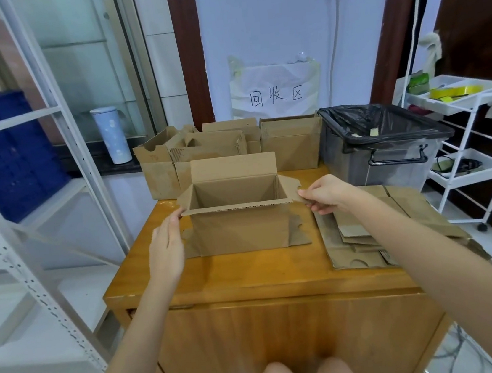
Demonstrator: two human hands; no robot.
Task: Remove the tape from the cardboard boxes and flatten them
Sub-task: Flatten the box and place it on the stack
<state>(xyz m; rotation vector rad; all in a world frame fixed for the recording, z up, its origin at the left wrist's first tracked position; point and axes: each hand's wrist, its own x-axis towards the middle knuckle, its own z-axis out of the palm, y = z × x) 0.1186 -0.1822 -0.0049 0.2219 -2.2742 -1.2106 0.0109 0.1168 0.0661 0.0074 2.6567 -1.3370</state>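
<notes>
- Open box (240,227): stands upright mid-tabletop (249,274), top and bottom flaps spread outward, far flap raised.
- Left hand (166,252): fingers straight, fingertips touching the box's near-left top corner; grasping nothing.
- Right hand (327,193): pinches the right end of the near top flap.
- Flattened boxes (377,232): stacked on the tabletop, right of the open box.
- Unflattened boxes (228,151): row along the far edge.
- Bin (385,144): black liner, far right.
- Paper sign (275,93): taped on the wall.
</notes>
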